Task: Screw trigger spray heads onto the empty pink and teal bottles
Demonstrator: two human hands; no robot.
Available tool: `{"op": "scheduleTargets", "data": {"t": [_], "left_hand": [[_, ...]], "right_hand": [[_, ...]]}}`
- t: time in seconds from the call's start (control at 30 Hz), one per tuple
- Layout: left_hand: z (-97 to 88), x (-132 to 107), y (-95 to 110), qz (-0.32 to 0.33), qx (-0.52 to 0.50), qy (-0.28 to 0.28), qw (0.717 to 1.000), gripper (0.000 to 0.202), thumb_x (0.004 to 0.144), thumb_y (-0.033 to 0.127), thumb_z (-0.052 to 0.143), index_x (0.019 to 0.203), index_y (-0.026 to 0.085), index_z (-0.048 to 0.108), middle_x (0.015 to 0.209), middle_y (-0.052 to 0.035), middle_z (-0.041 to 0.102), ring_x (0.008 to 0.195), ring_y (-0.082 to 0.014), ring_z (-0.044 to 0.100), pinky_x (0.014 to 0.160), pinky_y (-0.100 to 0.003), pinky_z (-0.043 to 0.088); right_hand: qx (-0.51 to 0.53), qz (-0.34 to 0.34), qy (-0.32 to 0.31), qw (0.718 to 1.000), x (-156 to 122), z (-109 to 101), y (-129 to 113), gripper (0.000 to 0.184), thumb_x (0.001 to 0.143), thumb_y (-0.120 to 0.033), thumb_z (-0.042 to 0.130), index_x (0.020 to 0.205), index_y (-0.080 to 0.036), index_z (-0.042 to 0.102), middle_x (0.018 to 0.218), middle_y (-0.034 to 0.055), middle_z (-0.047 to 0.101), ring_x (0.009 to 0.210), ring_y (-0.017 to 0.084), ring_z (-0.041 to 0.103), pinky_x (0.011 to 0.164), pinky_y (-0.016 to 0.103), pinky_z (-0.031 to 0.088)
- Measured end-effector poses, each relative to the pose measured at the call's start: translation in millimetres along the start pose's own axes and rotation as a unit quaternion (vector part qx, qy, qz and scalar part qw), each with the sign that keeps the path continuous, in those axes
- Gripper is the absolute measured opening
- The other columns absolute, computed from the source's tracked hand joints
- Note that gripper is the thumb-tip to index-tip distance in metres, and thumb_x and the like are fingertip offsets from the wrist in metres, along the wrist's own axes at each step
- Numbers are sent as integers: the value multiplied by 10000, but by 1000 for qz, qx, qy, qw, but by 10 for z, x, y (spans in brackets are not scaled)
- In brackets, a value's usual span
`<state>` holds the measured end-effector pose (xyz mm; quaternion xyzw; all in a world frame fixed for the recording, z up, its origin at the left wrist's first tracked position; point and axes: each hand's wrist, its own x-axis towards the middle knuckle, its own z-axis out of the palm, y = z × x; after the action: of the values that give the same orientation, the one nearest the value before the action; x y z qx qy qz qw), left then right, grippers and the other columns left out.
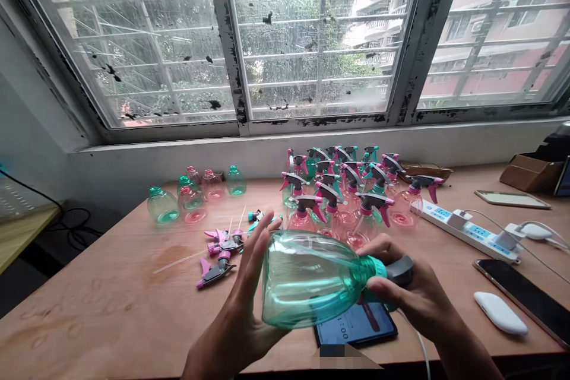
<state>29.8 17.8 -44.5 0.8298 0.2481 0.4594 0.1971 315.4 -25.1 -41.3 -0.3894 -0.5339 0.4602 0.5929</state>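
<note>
A clear green spray bottle [307,279] lies sideways in the air between my two hands, its base to the left. My left hand [243,309] cradles the base end, long fingers stretched up behind it and the thumb side below. At the neck, my right hand [409,294] pinches the teal collar [377,267], and the grey spray head [401,270] sticks out within its fingers. Loose pink-and-grey spray heads [218,267] with thin tubes lie on the table beyond my left hand. Behind the held bottle stand several spray bottles [307,208] with heads on.
Open-topped green and pink bottles [162,206] stand at the back left. A lit phone [356,329] lies under the held bottle. To the right are a power strip [467,231] with cables, a dark phone [525,297], a white mouse [501,313] and a cardboard box [529,172].
</note>
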Motion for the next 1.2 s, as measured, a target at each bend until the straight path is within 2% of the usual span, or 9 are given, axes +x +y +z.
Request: {"op": "scheduleTargets", "data": {"t": [0.1, 0.3, 0.5, 0.57, 0.7, 0.87, 0.93, 1.07, 1.2], "left_hand": [[23, -33, -3, 26, 15, 4, 1000, 1094, 1017, 135, 740, 1750, 548, 39, 1899, -41, 132, 1726, -364, 268, 1327, -591, 436], [31, -8, 18, -83, 45, -2, 996, 1260, 841, 516, 941, 1788, 385, 120, 1862, -171, 249, 1696, -487, 285, 1307, -716, 389], [74, 40, -17, 34, 110, 60, 992, 977, 1056, 135, 665, 1774, 460, 86, 1849, -117, 310, 1701, -357, 342, 1322, -617, 433], [64, 17, -12, 5, 108, 53, 993, 1072, 1009, 251, 783, 1786, 408, 61, 1849, -156, 300, 1697, -399, 336, 1308, -637, 443], [4, 8, 8, -36, 93, 42, 994, 1218, 848, 491, 944, 1786, 337, 182, 1821, -190, 354, 1682, -473, 333, 1307, -686, 411], [-20, 42, 1, 64, 99, 64, 991, 916, 1038, 126, 704, 1769, 399, 225, 1810, -119, 396, 1679, -297, 404, 1330, -478, 449], [-17, 26, -1, 55, 93, 69, 992, 975, 1008, 214, 788, 1772, 398, 211, 1790, -131, 424, 1658, -311, 441, 1316, -480, 468], [-35, -22, 5, -43, 65, 46, 996, 1335, 753, 611, 973, 1786, 355, 167, 1802, -182, 395, 1664, -471, 377, 1306, -667, 419], [-74, -15, 17, -15, 83, 25, 996, 1065, 938, 469, 867, 1777, 379, 217, 1840, -130, 337, 1711, -399, 297, 1341, -585, 400]], "right_hand": [[19, 3, -1, 1000, 8, -11, 17, 374, 851, -518, 978, 1014, -242, 785, 729, -5, 815, 586, 177, 785, 516, 216, 612], [24, -21, -27, 999, 16, -5, 16, 329, 877, -453, 979, 1035, -235, 788, 708, -22, 815, 627, 166, 826, 588, 190, 640], [12, 26, -10, 1000, -5, 38, 11, 441, 858, -560, 963, 1034, -223, 739, 682, 10, 816, 586, 184, 775, 401, 179, 482], [-6, 31, -15, 999, -5, 34, 51, 444, 879, -570, 940, 1058, -227, 722, 685, 25, 816, 582, 191, 755, 341, 166, 393], [-15, 22, -47, 999, 0, 8, 121, 414, 924, -559, 903, 1086, -233, 705, 712, 28, 827, 564, 171, 730, 354, 162, 404], [40, 38, -41, 998, 14, 28, 93, 403, 927, -546, 908, 1074, -246, 682, 778, 11, 835, 626, 187, 802, 382, 152, 451], [54, 34, -59, 996, 25, 47, 87, 377, 925, -500, 927, 1059, -236, 695, 781, 5, 839, 649, 173, 814, 454, 155, 512], [89, 30, -84, 992, 45, 71, 103, 344, 923, -442, 947, 1023, -212, 712, 735, -6, 831, 660, 142, 802, 613, 185, 607], [105, 73, -68, 989, 55, 78, 87, 426, 877, -511, 967, 997, -216, 684, 738, -20, 806, 583, 145, 795, 495, 161, 554]]}}
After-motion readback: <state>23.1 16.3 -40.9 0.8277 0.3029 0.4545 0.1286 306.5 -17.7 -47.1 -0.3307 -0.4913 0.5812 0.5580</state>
